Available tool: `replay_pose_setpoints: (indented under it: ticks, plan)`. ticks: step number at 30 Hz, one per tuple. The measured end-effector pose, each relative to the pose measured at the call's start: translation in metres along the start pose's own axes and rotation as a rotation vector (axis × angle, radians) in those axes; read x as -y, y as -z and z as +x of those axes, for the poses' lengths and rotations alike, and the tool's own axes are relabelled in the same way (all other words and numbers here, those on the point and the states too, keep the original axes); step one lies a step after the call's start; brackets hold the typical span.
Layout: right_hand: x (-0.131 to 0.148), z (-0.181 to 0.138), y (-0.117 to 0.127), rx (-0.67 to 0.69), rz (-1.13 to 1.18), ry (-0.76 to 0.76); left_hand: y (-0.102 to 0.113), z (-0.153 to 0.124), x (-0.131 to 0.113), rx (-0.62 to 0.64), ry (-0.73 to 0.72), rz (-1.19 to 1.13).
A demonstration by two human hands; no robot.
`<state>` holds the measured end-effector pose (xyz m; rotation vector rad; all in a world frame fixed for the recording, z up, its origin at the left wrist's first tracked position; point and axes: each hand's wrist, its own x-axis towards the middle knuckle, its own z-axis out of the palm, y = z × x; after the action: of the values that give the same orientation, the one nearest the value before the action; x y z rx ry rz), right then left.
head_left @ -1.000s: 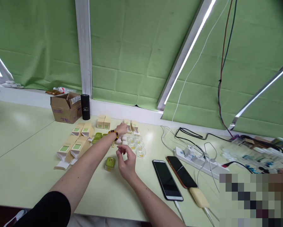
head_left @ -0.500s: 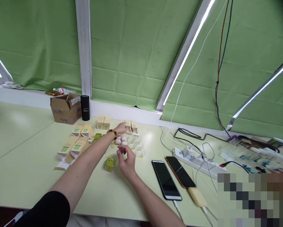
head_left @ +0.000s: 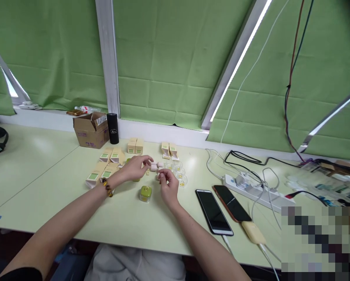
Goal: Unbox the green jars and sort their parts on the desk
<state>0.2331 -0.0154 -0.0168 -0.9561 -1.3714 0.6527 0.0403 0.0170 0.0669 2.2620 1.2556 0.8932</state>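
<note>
left hand — fingers bent, apart; right hand — fingertips close together, cannot tell on what. a small square clear green-lidded container sits toward the pale-green table's near edge.

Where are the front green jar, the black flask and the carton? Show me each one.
Front green jar (head_left: pixel 146 191): head view, on its green lid.
Black flask (head_left: pixel 112 129): head view, on the middle of its body.
Carton (head_left: pixel 91 134): head view, on its side wall.
</note>
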Motion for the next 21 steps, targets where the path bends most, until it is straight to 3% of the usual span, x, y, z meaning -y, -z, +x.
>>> replay_pose_setpoints:
  ticks: [4, 10, 13, 16, 21]
  plan:
    - [-0.005, 0.002, -0.002, 0.002, 0.069, -0.059, 0.008, -0.051, -0.002, 0.223, -0.057, 0.033]
    - [-0.005, 0.001, -0.002, 0.021, 0.067, -0.092, -0.010, -0.072, 0.003, 0.251, -0.071, 0.090]
    - [-0.005, 0.001, -0.001, 0.023, 0.078, -0.114, -0.019, -0.071, 0.011, 0.188, -0.063, 0.005]
    - [-0.006, 0.001, -0.001, 0.036, 0.101, -0.120, -0.024, -0.065, 0.020, 0.021, 0.033, -0.147]
    - [-0.006, -0.002, -0.005, 0.146, 0.117, -0.085, -0.028, -0.055, 0.028, -0.132, 0.124, -0.320]
